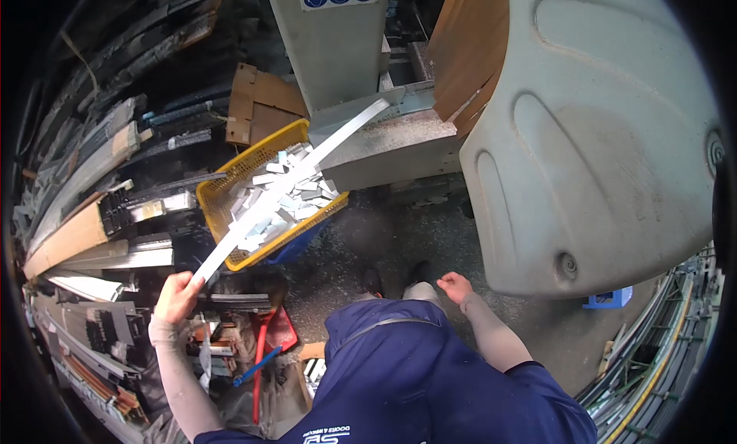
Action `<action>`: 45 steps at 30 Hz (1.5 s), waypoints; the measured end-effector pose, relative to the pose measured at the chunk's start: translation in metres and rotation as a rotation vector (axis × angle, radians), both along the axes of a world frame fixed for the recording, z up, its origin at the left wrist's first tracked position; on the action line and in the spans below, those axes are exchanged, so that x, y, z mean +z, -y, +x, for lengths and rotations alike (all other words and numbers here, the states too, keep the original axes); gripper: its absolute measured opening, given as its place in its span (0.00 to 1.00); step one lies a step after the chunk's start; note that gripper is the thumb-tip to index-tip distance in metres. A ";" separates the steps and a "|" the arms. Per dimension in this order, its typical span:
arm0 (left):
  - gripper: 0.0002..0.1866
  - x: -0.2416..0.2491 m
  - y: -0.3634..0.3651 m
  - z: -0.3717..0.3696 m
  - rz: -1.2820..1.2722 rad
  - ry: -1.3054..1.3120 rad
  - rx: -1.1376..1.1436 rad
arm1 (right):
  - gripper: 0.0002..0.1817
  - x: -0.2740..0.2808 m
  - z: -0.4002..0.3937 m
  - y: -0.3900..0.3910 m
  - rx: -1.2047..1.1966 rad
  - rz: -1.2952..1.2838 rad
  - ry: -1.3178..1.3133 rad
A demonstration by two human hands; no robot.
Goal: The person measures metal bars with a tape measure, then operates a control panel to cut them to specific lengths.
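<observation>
My left hand (176, 296) is closed around the lower end of a long, thin white profile strip (265, 214). The strip slants up and to the right, crossing over a yellow plastic basket (257, 158). Inside the basket lies a heap of short white offcuts (309, 192). The strip's far end reaches over the light metal ledge of a machine (399, 148). Low in front of my right side, my right hand (456, 287) hangs with its fingers loosely curled in and no object visible in it.
A large grey machine cover (591, 152) fills the right. Stacks of long profiles (100, 229) crowd the left, with a cardboard box (261, 102) behind the basket. A red dustpan (281, 329) lies near my left side. More long bars (652, 367) lie at lower right.
</observation>
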State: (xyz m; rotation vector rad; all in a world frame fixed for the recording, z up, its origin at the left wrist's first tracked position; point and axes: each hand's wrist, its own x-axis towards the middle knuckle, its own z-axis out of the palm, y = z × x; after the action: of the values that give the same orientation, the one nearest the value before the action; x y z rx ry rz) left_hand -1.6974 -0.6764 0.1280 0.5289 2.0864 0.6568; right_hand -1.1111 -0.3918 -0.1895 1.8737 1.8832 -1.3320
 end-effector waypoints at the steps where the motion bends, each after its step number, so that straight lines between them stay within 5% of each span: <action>1: 0.24 -0.012 -0.012 0.000 0.017 -0.075 -0.104 | 0.23 0.012 -0.008 -0.005 0.021 0.017 -0.011; 6: 0.25 -0.053 -0.121 0.024 0.187 -0.334 -0.447 | 0.22 0.058 -0.017 -0.019 0.024 0.070 -0.043; 11: 0.31 -0.099 -0.216 0.053 0.093 -0.380 -0.445 | 0.24 0.051 0.046 -0.005 -0.020 0.041 0.033; 17: 0.31 -0.120 -0.205 0.034 0.098 -0.338 -0.400 | 0.24 0.059 0.101 0.017 0.025 -0.054 0.285; 27: 0.26 -0.075 -0.109 -0.041 0.020 -0.374 -0.348 | 0.27 0.078 0.021 0.004 0.023 -0.015 0.049; 33: 0.25 -0.097 -0.105 -0.017 0.185 -0.460 -0.303 | 0.26 0.070 -0.005 0.004 0.067 -0.044 0.006; 37: 0.27 -0.114 -0.121 0.010 0.115 -0.117 -0.325 | 0.26 0.066 0.007 0.007 0.070 -0.052 0.054; 45: 0.25 -0.085 -0.052 -0.013 0.069 -0.118 -0.195 | 0.24 0.056 0.037 0.015 -0.040 -0.089 0.120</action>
State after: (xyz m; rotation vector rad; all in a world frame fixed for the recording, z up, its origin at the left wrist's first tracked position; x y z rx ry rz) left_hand -1.7105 -0.6245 0.0433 0.8158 2.0933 0.5974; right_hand -1.0736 -0.4068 -0.1339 1.9112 1.7085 -1.2626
